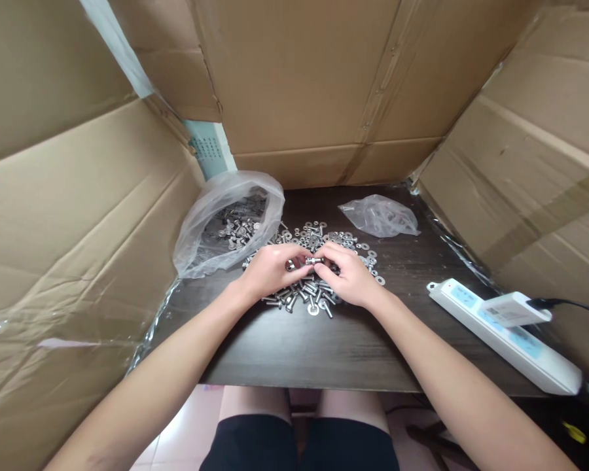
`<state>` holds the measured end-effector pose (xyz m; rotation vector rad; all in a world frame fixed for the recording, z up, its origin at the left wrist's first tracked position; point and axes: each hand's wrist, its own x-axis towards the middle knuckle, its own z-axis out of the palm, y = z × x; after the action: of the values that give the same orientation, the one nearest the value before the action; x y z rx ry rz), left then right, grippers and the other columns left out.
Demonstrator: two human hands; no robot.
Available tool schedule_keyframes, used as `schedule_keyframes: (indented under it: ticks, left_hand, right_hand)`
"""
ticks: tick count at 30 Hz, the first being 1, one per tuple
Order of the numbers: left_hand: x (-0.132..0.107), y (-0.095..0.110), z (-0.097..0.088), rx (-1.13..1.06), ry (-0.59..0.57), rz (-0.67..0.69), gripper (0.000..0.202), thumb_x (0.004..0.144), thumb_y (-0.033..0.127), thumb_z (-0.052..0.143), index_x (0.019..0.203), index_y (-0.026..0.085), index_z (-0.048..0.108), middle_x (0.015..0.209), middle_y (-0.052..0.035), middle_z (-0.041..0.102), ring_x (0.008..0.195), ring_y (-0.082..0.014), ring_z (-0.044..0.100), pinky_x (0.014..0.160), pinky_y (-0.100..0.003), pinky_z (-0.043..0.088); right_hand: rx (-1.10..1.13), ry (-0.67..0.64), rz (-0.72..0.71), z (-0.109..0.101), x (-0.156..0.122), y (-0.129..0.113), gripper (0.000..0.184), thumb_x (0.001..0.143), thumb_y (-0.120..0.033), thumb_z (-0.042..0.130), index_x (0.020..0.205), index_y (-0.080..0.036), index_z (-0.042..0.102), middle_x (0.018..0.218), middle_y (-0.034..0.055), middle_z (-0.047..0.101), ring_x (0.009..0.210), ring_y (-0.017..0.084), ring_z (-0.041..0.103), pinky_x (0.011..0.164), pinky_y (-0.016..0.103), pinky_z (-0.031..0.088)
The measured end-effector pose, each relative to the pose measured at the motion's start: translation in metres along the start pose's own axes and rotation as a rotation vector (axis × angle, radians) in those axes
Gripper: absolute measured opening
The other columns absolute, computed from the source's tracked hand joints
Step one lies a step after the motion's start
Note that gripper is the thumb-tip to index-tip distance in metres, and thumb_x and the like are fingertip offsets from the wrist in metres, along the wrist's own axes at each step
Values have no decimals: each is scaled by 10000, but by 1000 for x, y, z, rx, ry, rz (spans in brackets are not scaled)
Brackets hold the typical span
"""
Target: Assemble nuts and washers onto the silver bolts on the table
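While both forearms rest over the near edge of the tabletop [285, 353], the left hand [267, 268] and right hand [348, 275] meet mid-table, fingers closed on one bolt [308, 261] held between them above a heap of bolts and washers [314, 294]. An open bag of bolts [226, 222] lies toward the far left corner, a flat bag [380, 216] sits near the far edge, and a power strip [505, 333] lies at the right edge.

I am seeing the pile of bolts and washers [319, 261] lying mid-table [324, 353]. Left of the pile, an open bag [226, 222] is sitting; behind and right, a flat bag [380, 216]; far right, a power strip [505, 333]. Cardboard walls [314, 85] are standing behind it.
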<state>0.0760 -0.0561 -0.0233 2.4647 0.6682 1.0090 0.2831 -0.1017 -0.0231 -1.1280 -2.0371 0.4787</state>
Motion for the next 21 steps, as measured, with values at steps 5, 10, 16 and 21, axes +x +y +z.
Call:
schedule_keyframes:
  ticks: [5, 10, 16, 21]
  left_hand:
    - [0, 0, 1, 7, -4, -6, 152, 928, 294, 677, 1003, 166, 710, 844, -5, 722, 731, -102, 674, 672, -197, 523]
    - [0, 0, 2, 13, 0, 5, 147, 923, 276, 670, 1004, 161, 714, 847, -13, 723, 728, -107, 675, 674, -207, 527]
    - [0, 1, 2, 24, 1, -1, 167, 930, 294, 657, 1008, 161, 721, 841, -17, 724, 719, -111, 672, 675, -216, 534]
    - [1, 3, 1, 4, -11, -21, 170, 937, 297, 650, 1009, 160, 722, 852, -26, 730, 733, -120, 683, 669, -216, 536]
  right_hand:
    - [-6, 15, 4, 0, -1, -1, 84, 934, -207, 538, 904, -176, 611, 858, 37, 585, 758, 158, 545, 720, 320, 437]
    - [-9, -5, 1, 0, 0, -2, 237, 991, -240, 476, 778, -178, 560, 814, 41, 569, 764, 163, 539, 726, 326, 426]
    - [-6, 11, 31, -1, 0, -3, 153, 978, -245, 505, 857, -181, 574, 877, 41, 572, 792, 161, 539, 749, 331, 432]
    - [-13, 24, 20, 0, 0, -3, 118, 954, -225, 528, 846, -187, 554, 868, 41, 568, 771, 162, 528, 717, 327, 429]
